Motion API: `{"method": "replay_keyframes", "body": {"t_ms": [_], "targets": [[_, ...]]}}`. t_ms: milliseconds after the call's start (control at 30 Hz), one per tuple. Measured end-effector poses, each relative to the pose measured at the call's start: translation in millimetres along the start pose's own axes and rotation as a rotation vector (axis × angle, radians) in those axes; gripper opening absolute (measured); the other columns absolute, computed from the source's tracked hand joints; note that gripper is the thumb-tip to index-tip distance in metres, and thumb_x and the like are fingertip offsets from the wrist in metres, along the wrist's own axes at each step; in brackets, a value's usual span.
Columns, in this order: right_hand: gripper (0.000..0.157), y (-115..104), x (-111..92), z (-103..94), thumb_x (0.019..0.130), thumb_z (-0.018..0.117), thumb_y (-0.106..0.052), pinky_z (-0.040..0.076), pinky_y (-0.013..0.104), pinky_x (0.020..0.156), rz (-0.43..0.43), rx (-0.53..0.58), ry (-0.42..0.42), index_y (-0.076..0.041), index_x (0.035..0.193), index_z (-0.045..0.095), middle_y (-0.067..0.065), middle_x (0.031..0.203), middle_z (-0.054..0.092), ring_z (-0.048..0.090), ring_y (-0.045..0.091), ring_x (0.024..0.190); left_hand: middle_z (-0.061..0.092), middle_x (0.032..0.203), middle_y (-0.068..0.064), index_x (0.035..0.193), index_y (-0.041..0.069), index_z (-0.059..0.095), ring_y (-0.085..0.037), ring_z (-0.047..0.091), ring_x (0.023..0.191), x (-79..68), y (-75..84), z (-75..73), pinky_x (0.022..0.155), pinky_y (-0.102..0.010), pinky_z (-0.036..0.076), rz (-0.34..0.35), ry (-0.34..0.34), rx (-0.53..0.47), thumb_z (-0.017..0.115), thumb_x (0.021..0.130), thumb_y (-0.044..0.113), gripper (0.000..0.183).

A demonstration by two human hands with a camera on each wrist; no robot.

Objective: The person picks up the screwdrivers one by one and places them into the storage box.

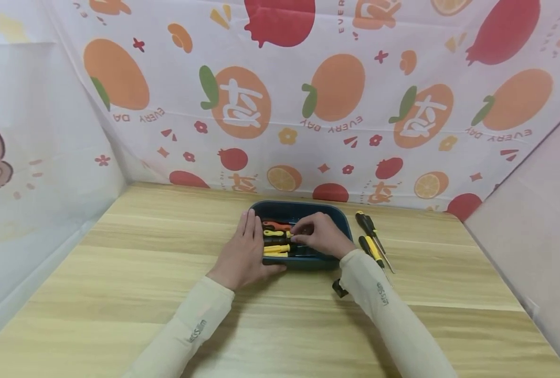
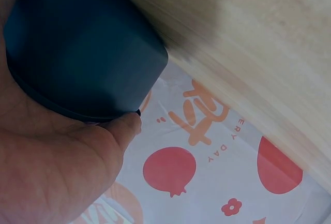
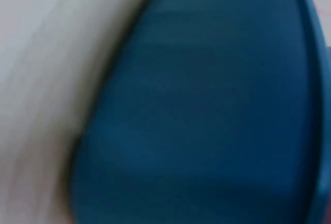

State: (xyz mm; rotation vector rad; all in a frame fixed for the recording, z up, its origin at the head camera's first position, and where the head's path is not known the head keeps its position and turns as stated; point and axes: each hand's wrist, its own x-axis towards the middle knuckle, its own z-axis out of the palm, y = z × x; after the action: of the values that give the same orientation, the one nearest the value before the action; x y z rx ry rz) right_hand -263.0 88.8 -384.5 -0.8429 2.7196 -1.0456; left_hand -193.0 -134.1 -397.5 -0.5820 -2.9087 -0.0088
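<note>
A dark blue bin (image 1: 303, 265) on the table holds several screwdrivers, their handles at its left end. Among them are an orange-and-black screwdriver (image 1: 277, 226), a black-handled one (image 1: 275, 241) and yellow-handled ones (image 1: 277, 250). My left hand (image 1: 244, 252) lies along the bin's left end, fingers straight against the wall and thumb stretched along the front. In the left wrist view a fingertip touches the bin's rim (image 2: 88, 118). My right hand (image 1: 324, 234) reaches inside and pinches a yellow-and-black screwdriver (image 1: 289, 234), partly hidden by the fingers. The bin's wall (image 3: 196, 110) fills the right wrist view, blurred.
Right of the bin, a black screwdriver (image 1: 366, 223) and a yellow-and-black screwdriver (image 1: 371, 249) lie on the wooden table (image 1: 119, 283). A small black object (image 1: 339, 289) shows beside the right sleeve. Behind the bin hangs a fruit-printed cloth (image 1: 289, 142).
</note>
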Motion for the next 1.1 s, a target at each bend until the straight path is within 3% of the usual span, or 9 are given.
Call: {"method": "replay_keyframes", "body": {"t_ms": [200,433,700,833,1100], "targets": [[0.016,7.0,-7.7,-18.6,0.093,0.076,-0.016,0.058,0.032,0.074,0.011,-0.008,0.158,-0.005,0.106,0.078,0.001,0.096,0.074,0.066,0.014,0.079,0.028,0.157,-0.035,0.149,-0.017,0.033,-0.047,0.026,0.147,-1.7,-0.6,-1.4,0.117,-0.046,0.033,-0.025,-0.007,-0.04,0.066,0.079,0.077,0.122],[0.021,24.3,-21.5,-41.4,0.098,0.07,-0.019,0.057,0.036,0.077,0.172,-0.003,0.336,-0.006,0.112,0.076,0.009,0.104,0.073,0.063,0.025,0.089,0.028,0.158,-0.033,0.15,-0.015,0.033,-0.047,0.026,0.147,-3.0,-0.1,-1.5,0.116,-0.046,0.035,-0.04,-0.01,-0.069,0.07,0.078,0.074,0.12],[0.021,60.0,-40.1,-55.2,0.097,0.066,-0.016,0.051,0.035,0.075,0.393,-0.052,0.553,0.001,0.107,0.076,0.016,0.098,0.073,0.065,0.028,0.09,0.027,0.159,-0.033,0.15,-0.015,0.031,-0.047,0.024,0.148,-2.9,0.3,-0.9,0.116,-0.045,0.035,-0.049,-0.01,-0.071,0.07,0.078,0.075,0.122],[0.023,80.2,-49.2,-57.9,0.098,0.064,-0.019,0.051,0.035,0.072,0.509,-0.086,0.597,0.0,0.106,0.075,0.015,0.098,0.073,0.065,0.027,0.087,0.027,0.159,-0.033,0.151,-0.015,0.032,-0.047,0.024,0.148,-2.6,0.2,-0.4,0.116,-0.045,0.035,-0.052,-0.007,-0.068,0.07,0.077,0.076,0.123],[0.028,106.5,-68.3,-62.1,0.098,0.059,-0.02,0.054,0.044,0.075,0.635,-0.098,0.534,0.002,0.11,0.072,0.02,0.107,0.072,0.065,0.031,0.086,0.027,0.159,-0.033,0.151,-0.014,0.032,-0.047,0.025,0.148,-1.5,1.3,0.8,0.115,-0.046,0.036,-0.042,-0.011,-0.061,0.07,0.077,0.075,0.122]]}}
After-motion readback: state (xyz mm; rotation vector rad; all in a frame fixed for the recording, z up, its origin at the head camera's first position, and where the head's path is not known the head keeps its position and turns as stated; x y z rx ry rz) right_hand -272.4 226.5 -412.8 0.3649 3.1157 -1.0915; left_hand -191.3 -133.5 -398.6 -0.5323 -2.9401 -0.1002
